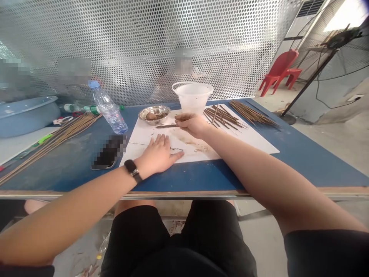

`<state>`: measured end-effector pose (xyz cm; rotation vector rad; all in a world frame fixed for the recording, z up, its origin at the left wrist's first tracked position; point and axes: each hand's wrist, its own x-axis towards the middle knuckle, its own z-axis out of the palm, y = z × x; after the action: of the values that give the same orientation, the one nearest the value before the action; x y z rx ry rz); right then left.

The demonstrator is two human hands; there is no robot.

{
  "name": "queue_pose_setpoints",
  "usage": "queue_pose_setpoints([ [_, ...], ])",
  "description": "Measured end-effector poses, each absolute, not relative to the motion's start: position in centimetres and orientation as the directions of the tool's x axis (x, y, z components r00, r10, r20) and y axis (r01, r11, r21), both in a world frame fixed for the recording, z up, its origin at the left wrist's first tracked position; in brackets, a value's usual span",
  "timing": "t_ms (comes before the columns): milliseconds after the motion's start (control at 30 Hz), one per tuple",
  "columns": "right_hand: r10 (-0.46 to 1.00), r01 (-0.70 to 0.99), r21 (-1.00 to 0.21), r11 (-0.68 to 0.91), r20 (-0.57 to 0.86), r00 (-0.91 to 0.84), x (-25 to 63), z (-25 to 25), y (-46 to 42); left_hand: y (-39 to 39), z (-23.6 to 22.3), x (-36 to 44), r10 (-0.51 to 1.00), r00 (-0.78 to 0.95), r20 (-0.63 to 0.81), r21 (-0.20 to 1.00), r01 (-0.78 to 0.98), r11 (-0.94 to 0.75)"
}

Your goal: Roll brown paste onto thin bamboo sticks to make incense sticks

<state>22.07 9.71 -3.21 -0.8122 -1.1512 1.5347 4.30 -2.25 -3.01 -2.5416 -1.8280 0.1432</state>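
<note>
My left hand (159, 154) lies flat on a white sheet (248, 142), fingers stretched out. Beneath it runs a thin dark stick (138, 144), its ends showing on both sides. Above the sheet, the fingers of my right hand (191, 124) are curled together and smeared brown; what they hold is hidden. Brown-coated sticks (165, 126) end beside those fingers, and I cannot tell whether they are gripped. A metal bowl (141, 116) with a brown lump (152, 116) stands just behind. Several brown-coated sticks (223, 117) lie in a pile right of my right hand.
A white bucket (192, 98) stands at the back. Another bundle of brown sticks (250, 112) lies at right. On the left are a water bottle (109, 109), a phone (108, 152), long bare sticks (57, 138) and a blue basin (29, 115). Perforated metal (138, 50) borders the table.
</note>
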Motion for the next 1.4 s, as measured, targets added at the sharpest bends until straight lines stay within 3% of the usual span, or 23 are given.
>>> queue_pose_setpoints([
  [267,0.954,-0.278,-0.960,0.025,0.106,-0.279,22.3,-3.2,9.5,2.5,-2.8,5.4,0.946,0.312,-0.091,0.016,0.950,-0.312],
  [433,0.963,-0.249,-0.967,0.058,0.120,-0.241,22.1,-3.5,10.0,-1.5,-2.6,4.5,0.934,0.342,-0.101,-0.046,0.937,-0.347],
  [567,0.961,-0.333,-0.943,-0.011,0.082,-0.263,21.9,-3.3,9.6,-5.1,-2.4,3.2,0.931,0.356,-0.078,-0.095,0.927,-0.363],
  [767,0.925,-0.434,-0.895,-0.105,0.073,-0.374,22.0,-2.5,8.7,-9.2,-2.6,2.1,0.944,0.327,-0.042,-0.091,0.940,-0.330],
  [1000,0.836,-0.410,-0.906,-0.106,0.142,-0.530,22.6,-2.1,8.5,-9.1,-2.6,3.3,0.962,0.274,-0.011,-0.174,0.947,-0.272],
  [1267,0.880,-0.353,-0.934,-0.061,0.117,-0.461,22.5,-2.8,8.9,0.0,-2.2,5.1,0.927,0.344,-0.148,0.004,0.938,-0.347],
  [1400,0.927,-0.336,-0.940,-0.065,0.067,-0.369,22.4,-2.9,9.0,-0.3,-1.8,4.9,0.910,0.374,-0.176,0.038,0.927,-0.374],
])
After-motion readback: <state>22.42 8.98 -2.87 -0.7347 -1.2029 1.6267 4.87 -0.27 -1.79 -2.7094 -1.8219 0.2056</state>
